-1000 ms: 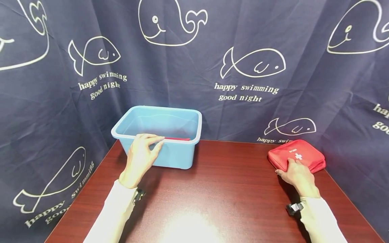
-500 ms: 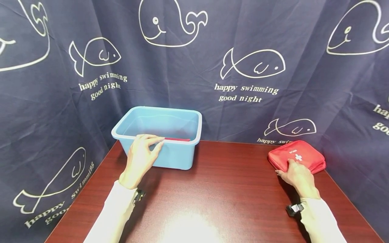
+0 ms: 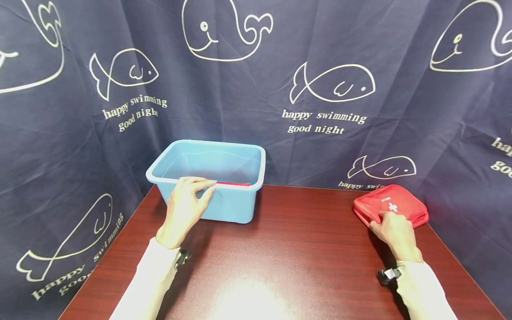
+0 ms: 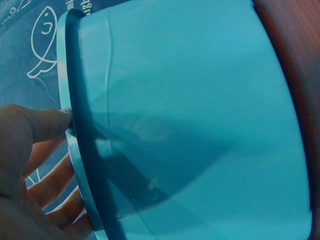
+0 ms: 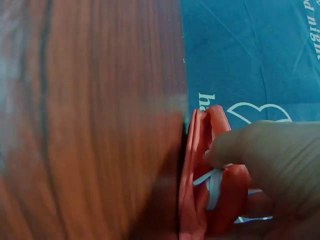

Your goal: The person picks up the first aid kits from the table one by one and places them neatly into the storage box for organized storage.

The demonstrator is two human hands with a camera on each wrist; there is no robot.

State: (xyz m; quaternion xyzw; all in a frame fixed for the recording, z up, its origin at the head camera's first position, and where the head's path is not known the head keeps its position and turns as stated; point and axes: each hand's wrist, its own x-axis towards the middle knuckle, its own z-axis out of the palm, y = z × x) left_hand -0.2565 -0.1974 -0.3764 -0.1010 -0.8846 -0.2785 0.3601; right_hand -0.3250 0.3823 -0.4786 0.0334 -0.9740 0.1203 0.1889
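My left hand (image 3: pixel 184 211) holds the near rim of a light blue plastic bin (image 3: pixel 234 204). In the left wrist view the thumb (image 4: pixel 50 124) lies against the outside of the rim, while the other fingers reach over to the inner side. A red first-aid pouch (image 3: pixel 410 204) with a white cross lies at the back right of the table. Curled fingers of my right hand (image 3: pixel 396 233) grip its near edge from above. The right wrist view has the thumb (image 5: pixel 222 150) pressed into the pouch's side, beside a pale zipper pull (image 5: pixel 214 190).
Just inside the bin's near rim shows the edge of something red (image 3: pixel 236 183), mostly hidden. The dark red wooden table (image 3: pixel 304 249) ends at the back against a navy curtain (image 3: pixel 248 102) with printed whales and fish. The pouch sits close to the right-hand curtain.
My right hand's fingers have curled in, and its thumb has moved onto the pouch's near edge. The left hand, bin and pouch stay in place.
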